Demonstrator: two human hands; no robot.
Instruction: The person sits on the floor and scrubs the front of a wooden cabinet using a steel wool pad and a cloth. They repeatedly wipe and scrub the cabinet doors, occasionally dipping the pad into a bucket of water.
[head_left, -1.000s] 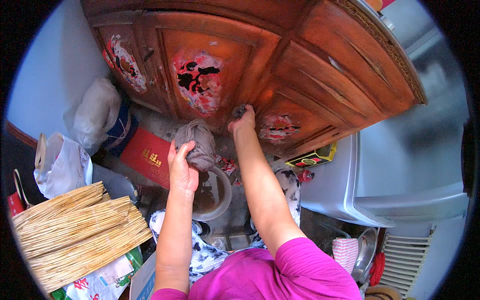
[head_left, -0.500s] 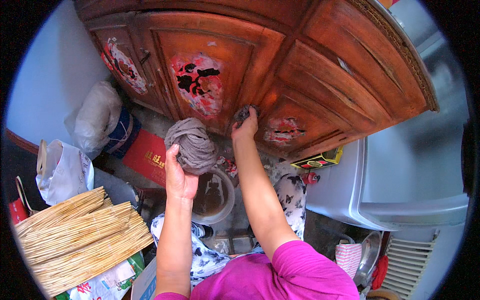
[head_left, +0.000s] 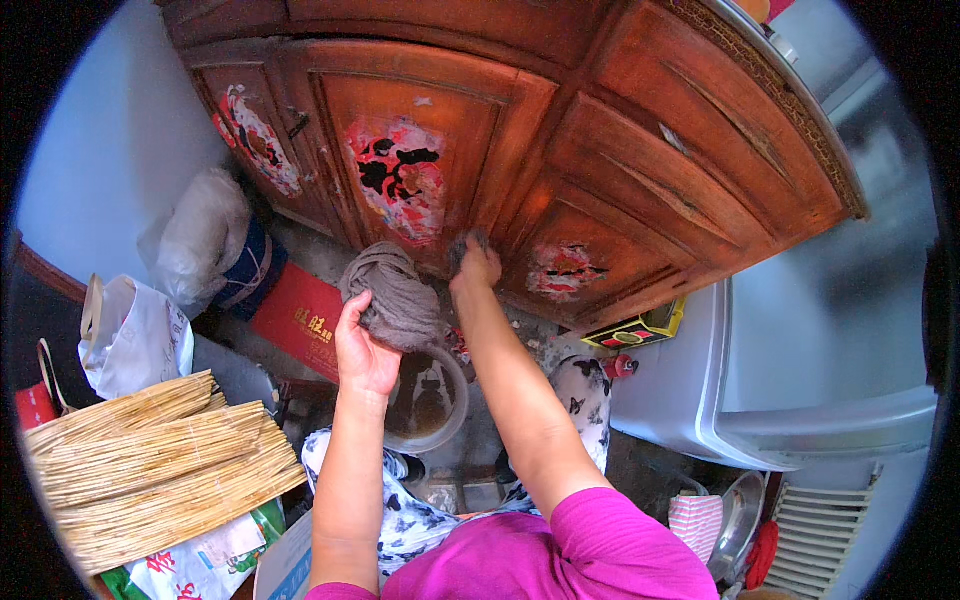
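Left hand (head_left: 365, 350): fingers curled under a grey yarn bundle (head_left: 392, 297), raised above a metal bowl (head_left: 430, 405) | Right hand (head_left: 477, 268): fingers pinching a small grey wad against the wooden cabinet (head_left: 600, 150)

a grey-brown coiled yarn bundle (head_left: 392, 296), held up above a round basin (head_left: 440, 432).

The far side is closed off by a wooden cabinet (head_left: 560, 150), its doors shut, and a white appliance (head_left: 800, 370) walls in the right. To the left, a red box (head_left: 300, 315), plastic bags (head_left: 195, 240) and near reed bundles (head_left: 150, 470) crowd the floor; only the gap around the bowl (head_left: 430, 400) stays passable
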